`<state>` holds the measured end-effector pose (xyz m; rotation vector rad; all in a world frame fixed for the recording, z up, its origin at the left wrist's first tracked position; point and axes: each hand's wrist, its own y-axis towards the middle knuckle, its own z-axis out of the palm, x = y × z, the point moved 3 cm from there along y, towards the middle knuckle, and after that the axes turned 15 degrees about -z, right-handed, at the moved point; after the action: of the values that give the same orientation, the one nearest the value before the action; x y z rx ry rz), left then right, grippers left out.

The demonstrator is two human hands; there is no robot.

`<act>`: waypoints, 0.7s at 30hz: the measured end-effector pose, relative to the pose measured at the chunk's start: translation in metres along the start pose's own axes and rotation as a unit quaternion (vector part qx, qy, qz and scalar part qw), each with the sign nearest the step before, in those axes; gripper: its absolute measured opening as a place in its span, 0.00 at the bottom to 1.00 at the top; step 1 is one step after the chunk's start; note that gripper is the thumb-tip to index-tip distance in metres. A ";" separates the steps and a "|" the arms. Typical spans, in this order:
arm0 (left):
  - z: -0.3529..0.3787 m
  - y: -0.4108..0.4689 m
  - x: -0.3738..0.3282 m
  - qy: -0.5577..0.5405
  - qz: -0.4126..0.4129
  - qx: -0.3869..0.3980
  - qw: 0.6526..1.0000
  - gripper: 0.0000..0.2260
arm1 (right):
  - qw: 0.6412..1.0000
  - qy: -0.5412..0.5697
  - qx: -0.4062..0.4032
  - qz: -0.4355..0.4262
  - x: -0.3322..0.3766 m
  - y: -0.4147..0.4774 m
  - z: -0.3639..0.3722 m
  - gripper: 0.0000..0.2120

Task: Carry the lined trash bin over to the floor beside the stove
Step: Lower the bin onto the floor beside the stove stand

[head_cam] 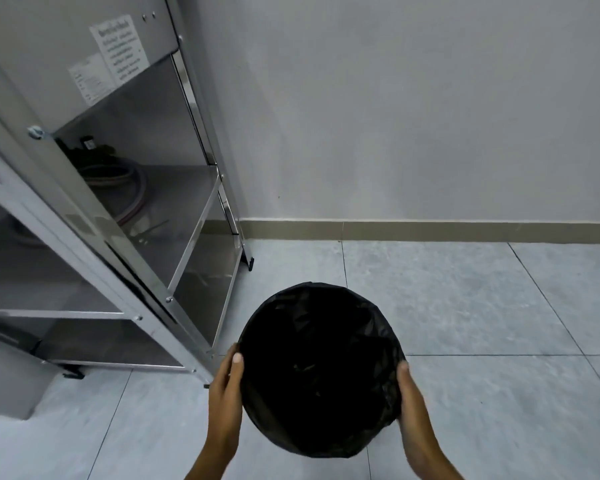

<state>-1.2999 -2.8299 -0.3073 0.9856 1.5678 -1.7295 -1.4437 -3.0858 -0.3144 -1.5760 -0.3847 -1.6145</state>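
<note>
Round trash bin (pixel 321 370) w/ black liner is gripped at its rim by both hands: left hand (pixel 226 386) on left side, right hand (pixel 413 407) on right side, fingers closed on it. Bin is seen above tiled floor (pixel 465 306), just beside steel stove stand (pixel 125 237), near wall (pixel 395 116).

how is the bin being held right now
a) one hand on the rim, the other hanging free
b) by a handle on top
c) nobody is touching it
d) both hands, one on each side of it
d: the left hand presses one side of the black-lined trash bin and the right hand the opposite side, with no handle in view.
</note>
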 end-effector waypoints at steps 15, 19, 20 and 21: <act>0.038 0.028 -0.001 -0.105 -0.045 0.089 0.989 0.31 | 0.986 0.158 0.048 -0.007 -0.025 0.033 0.033 0.36; 0.047 0.056 -0.016 -0.093 -0.033 0.074 0.992 0.34 | 0.989 0.134 0.054 -0.021 -0.015 0.064 0.044 0.38; 0.049 0.065 -0.019 -0.090 -0.032 0.073 0.993 0.35 | 0.990 0.132 0.053 -0.023 -0.012 0.072 0.047 0.38; 0.052 0.073 -0.023 -0.086 -0.031 0.073 0.993 0.36 | 0.990 0.130 0.053 -0.026 -0.008 0.080 0.050 0.37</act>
<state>-1.2335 -2.8913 -0.3267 0.8383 1.3928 -1.9407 -1.3533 -3.0964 -0.3392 -1.2666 -0.3664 -1.7834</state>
